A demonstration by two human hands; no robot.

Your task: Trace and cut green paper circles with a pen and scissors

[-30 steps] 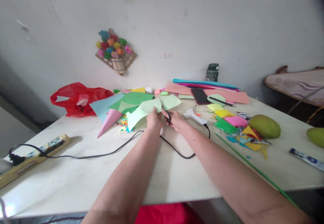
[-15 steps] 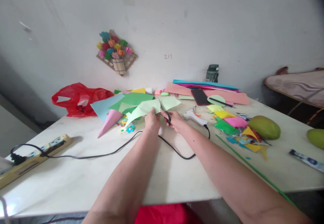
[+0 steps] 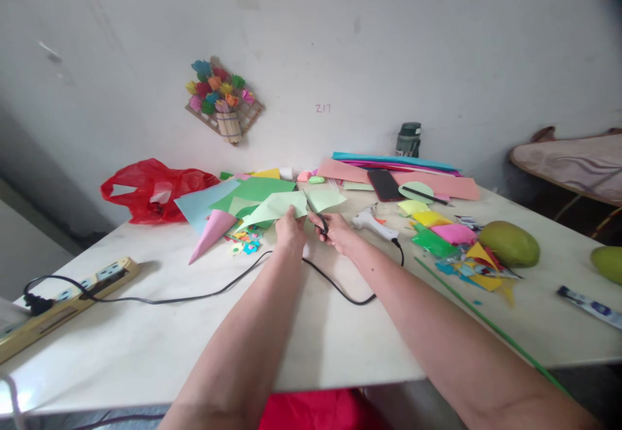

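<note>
My left hand (image 3: pixel 290 228) pinches the near edge of a pale green paper (image 3: pixel 272 207), thumb on top. My right hand (image 3: pixel 335 230) is closed round the dark handles of the scissors (image 3: pixel 321 224), whose blades reach into the paper between its left and right parts. A pink paper cone (image 3: pixel 212 234) lies left of my left hand, beside small colourful cut-outs (image 3: pixel 251 246). Green sheets (image 3: pixel 265 188) lie behind the pale paper. Just right of my right hand rests a white glue gun (image 3: pixel 374 223).
A black cord (image 3: pixel 184 300) runs from the power strip (image 3: pixel 109 271) under my forearms. On the right are clay packets (image 3: pixel 432 219), paper scraps (image 3: pixel 481 268), a green fruit (image 3: pixel 508 244) and a green stick (image 3: pixel 486 320). A phone (image 3: pixel 383 186) and red bag (image 3: pixel 155 190) lie farther back.
My left hand has shifted slightly left with the pale green paper, whose left part now hangs less low. The right hand and scissors have barely moved.
</note>
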